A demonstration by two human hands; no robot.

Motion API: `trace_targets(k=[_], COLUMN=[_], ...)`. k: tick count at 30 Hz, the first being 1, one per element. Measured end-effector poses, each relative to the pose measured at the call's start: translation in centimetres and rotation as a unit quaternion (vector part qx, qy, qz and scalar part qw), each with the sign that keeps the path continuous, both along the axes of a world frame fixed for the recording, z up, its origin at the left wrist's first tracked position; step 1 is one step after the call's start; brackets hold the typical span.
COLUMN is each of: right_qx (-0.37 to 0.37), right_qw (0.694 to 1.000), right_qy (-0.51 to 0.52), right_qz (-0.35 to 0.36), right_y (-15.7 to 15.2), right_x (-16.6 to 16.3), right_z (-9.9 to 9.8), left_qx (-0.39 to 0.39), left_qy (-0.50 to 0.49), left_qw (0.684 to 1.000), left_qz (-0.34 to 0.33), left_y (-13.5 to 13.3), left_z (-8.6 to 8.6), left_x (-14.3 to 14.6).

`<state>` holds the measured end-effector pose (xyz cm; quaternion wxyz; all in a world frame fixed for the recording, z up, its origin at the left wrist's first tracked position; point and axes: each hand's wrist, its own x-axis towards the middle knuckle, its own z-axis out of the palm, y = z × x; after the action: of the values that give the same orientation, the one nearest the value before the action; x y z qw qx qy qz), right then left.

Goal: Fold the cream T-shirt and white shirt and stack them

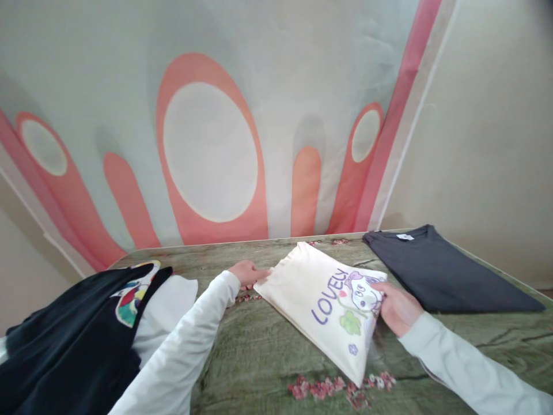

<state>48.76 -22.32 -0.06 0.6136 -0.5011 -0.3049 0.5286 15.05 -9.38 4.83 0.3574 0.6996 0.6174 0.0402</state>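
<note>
A folded cream T-shirt printed with "LOVELY" and a cartoon figure lies on the green table cover. My left hand grips the shirt's far left corner, fingers pinched on the fabric. My right hand rests on the shirt's right edge, over the print, fingers curled onto the cloth. Both arms wear white long sleeves.
A folded dark grey T-shirt lies at the right of the table. A pile of black and white clothes with a colourful print sits at the left. A wall hanging with orange and cream shapes rises behind the table.
</note>
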Motion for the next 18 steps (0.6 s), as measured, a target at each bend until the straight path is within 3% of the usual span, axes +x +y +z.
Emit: trace_targets(k=[3, 5, 10, 15, 18], right_qx=[-0.005, -0.016, -0.03, -0.089, -0.116], right_qw=[0.994, 0.988, 0.94, 0.88, 0.841], right_qy=[-0.058, -0.142, -0.324, -0.317, -0.285], right_qz=[-0.097, -0.054, 0.107, 0.342, 0.445], right_y=[1.8, 2.8, 3.1, 0.1, -2.0], right_x=[3.5, 5.6, 8.1, 5.7, 3.0], right_z=[-0.7, -1.1, -0.8, 0.6, 1.0], left_qx=[-0.004, 0.006, 0.065, 0.153, 0.219], left_qy=[0.043, 0.037, -0.096, -0.201, -0.237], left_qw=[0.998, 0.998, 0.993, 0.965, 0.944], left_qz=[-0.036, -0.044, 0.023, 0.068, 0.073], left_y=[-1.7, -2.3, -1.0, 2.0, 3.3], left_z=[0.3, 0.2, -1.4, -3.6, -4.8], left_x=[-0.4, -0.3, 0.0, 0.4, 0.8])
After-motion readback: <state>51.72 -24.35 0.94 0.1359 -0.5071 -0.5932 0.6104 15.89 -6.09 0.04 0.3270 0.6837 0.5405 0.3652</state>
